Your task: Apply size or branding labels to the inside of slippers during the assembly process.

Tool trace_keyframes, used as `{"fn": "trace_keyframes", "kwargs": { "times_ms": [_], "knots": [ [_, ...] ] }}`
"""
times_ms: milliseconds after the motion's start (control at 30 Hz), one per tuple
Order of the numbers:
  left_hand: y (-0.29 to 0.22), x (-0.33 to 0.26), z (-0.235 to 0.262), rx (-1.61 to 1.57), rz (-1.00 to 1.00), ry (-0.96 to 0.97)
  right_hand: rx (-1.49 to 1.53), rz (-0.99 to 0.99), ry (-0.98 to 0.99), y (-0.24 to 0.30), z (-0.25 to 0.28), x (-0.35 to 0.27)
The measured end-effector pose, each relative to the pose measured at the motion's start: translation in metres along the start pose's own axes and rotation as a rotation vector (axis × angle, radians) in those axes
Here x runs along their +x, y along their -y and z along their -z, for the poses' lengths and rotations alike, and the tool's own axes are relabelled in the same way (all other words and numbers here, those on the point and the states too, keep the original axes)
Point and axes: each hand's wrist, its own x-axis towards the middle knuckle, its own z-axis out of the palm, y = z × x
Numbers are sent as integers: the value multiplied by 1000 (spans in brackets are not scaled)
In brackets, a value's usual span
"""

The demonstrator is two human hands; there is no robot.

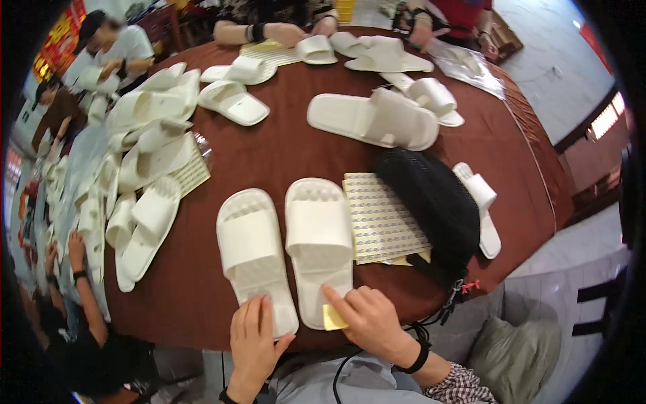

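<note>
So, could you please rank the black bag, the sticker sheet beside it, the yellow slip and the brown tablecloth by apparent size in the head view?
Brown tablecloth
Black bag
Sticker sheet, partly hidden
Yellow slip

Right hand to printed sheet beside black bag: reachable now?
Probably yes: the sheet lies just ahead of the right hand, its left part bare; the black bag covers only its right side. The hand seems to hold a yellow slip.
</note>
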Motion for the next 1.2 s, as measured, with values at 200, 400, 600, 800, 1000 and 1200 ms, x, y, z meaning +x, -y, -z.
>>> {"fn": "trace_keyframes", "kwargs": {
  "times_ms": [200,400,600,800,1000,1200],
  "knots": [
    [-3,-3,12,-58,-53,-54,87,-29,8,0,6,-12],
    [1,-3,2,-181,4,-55,81,-32,-8,-2,0,-8],
    [0,4,-16,26,-74,-215,2,-21,-23,-1,-1,-7],
    [-3,0,-22,57,-48,-280,76,-50,30,0,8,-8],
    [-4,2,-10,43,-67,-233,274,5,126,-16,60,15],
    [-9,7,9,-75,-90,-135,296,29,141,-37,88,80]
  ]
}}
